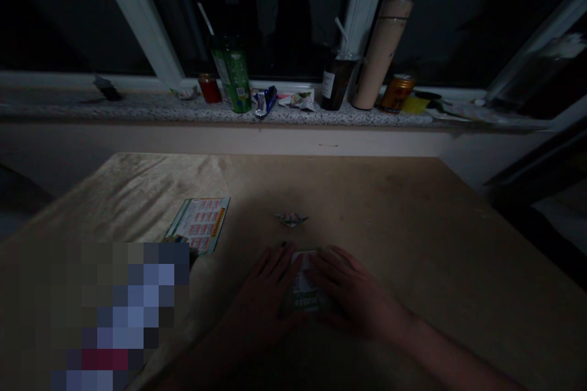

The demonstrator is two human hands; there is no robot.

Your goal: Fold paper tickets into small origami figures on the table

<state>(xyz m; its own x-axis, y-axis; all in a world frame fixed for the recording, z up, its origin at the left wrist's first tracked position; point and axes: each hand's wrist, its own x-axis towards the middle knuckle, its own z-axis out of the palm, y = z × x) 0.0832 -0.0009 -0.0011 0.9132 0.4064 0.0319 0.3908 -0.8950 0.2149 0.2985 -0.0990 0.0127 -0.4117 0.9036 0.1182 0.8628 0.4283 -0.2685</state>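
Under both hands, near the front of the table, lies a small sheet of printed paper (305, 281), dim in shadow. My left hand (270, 284) rests flat along its left edge, fingers stretched out. On the opposite edge my right hand (343, 284) lies with fingers extended, partly over the paper. Both thumbs are low and hard to make out. Just beyond the fingertips sits a small folded paper piece (292, 219) with pointed ends. Farther left is a flat printed card (202, 223) with red and white blocks.
A wooden-looking table (367, 208) reaches to the wall. On the granite sill (284, 115) stand a green cup (236, 79) with a straw, a dark cup (337, 82), a tall pink flask (383, 52) and an orange can (398, 95). A blurred-out patch covers the lower left.
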